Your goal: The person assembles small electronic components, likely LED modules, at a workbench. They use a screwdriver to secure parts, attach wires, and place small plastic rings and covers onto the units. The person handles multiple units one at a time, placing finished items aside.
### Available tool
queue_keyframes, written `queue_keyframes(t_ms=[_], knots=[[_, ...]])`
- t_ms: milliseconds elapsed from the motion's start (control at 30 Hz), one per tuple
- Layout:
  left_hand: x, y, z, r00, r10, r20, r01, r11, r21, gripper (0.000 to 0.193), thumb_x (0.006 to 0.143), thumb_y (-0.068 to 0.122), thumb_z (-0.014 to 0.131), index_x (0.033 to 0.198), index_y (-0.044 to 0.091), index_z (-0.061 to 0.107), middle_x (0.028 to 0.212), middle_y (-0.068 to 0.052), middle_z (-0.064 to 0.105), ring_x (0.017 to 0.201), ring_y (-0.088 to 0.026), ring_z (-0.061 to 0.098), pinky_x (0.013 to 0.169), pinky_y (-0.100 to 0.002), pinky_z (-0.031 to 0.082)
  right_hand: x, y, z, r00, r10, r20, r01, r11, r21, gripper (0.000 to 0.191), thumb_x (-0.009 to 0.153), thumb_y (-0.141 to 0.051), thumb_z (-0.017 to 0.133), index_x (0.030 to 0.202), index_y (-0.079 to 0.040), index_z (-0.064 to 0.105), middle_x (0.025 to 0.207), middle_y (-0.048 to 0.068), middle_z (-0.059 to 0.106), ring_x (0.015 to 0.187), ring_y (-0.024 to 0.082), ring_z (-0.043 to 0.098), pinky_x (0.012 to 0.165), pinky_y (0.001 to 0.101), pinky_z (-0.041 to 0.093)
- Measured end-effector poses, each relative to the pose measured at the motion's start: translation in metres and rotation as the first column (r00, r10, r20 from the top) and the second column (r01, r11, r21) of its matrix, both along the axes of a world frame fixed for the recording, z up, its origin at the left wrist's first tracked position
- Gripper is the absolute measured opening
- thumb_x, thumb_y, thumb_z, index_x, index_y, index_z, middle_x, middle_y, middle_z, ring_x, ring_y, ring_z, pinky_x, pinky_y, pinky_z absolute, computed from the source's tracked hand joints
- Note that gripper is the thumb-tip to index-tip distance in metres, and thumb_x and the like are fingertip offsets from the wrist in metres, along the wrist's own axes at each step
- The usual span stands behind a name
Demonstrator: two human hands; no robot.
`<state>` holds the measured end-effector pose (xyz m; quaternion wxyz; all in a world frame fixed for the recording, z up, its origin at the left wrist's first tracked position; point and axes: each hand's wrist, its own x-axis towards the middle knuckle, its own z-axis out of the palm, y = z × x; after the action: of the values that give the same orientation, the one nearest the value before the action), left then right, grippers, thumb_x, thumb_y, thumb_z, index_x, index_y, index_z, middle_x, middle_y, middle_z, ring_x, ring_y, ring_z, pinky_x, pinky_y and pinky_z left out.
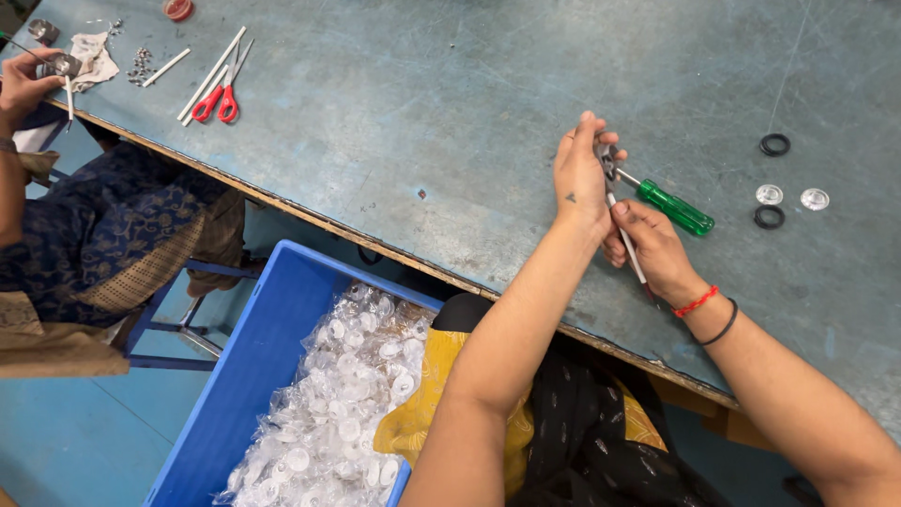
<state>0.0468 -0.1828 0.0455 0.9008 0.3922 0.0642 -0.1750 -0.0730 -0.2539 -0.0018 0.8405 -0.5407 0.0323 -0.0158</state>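
Seen from above, a person's two bare hands meet over a worn blue-grey table (422, 103). The left hand (580, 174) is curled closed around a small grey metal part (608, 160), pinching it at the fingertips so it sits raised off the tabletop. The right hand (652, 246), just below and touching the left, is closed on a thin white stick (627, 239) that runs up from its fingers toward the metal part; the stick's tip appears to reach the part, though the exact contact is hidden by the fingers. Holding both pieces in the air lets each hand steady the other.

Just to the right of the grip, a green-handled screwdriver (671, 207) lies flat on the table, its shaft pointing toward the held part, within easy reach. Further right of the hands sit two black rubber rings (774, 144) and two small clear plastic caps (769, 194), laid out apart from one another.

Below the grip, at the person's lap, a blue plastic bin (258, 376) holds a heap of clear plastic caps in bags.

Well to the left of the grip, red-handled scissors (219, 99) and more white sticks (211, 73) lie on the table, near another person's hand (23, 84), which holds a similar metal part.
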Motion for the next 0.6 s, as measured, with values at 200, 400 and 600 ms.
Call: queue_keyframes(t_ms=[200,400,600], knots=[[0.0,-0.003,-0.013,0.992,-0.129,-0.005,0.129,0.99,0.056,0.036,0.097,0.032,0.071,0.113,0.003,0.056,0.094,-0.006,0.062,0.076,-0.016,0.061,0.062,-0.028,0.053,-0.003,0.0,-0.007,0.999,-0.045,0.003,0.045,0.999,0.018,0.031,0.111,-0.031,0.051,0.094,-0.005,0.057,0.07,0.002,0.054,0.061,0.014,0.051,0.059,0.0286,0.043],[-0.027,0.029,-0.004,0.962,-0.273,-0.02,0.271,0.959,-0.083,0.031,0.1,0.031,0.059,0.118,0.007,0.054,0.102,-0.01,0.066,0.078,-0.023,0.07,0.066,-0.032,0.06,-0.021,-0.007,0.005,0.961,-0.225,0.164,0.275,0.86,-0.429,0.038,0.112,-0.033,0.053,0.096,-0.002,0.068,0.077,0.003,0.062,0.068,0.015,0.056,0.064,0.0306,0.045],[-0.029,0.093,0.022,0.942,-0.313,0.123,0.33,0.93,-0.162,0.054,0.108,0.052,0.043,0.123,0.003,0.06,0.104,-0.019,0.073,0.06,-0.02,0.063,0.049,-0.03,0.049,-0.028,-0.029,0.036,0.732,-0.23,0.641,0.642,-0.083,-0.762,0.027,0.099,-0.033,0.07,0.108,-0.007,0.071,0.111,0.007,0.07,0.103,0.03,0.064,0.091,0.0414,0.051]])
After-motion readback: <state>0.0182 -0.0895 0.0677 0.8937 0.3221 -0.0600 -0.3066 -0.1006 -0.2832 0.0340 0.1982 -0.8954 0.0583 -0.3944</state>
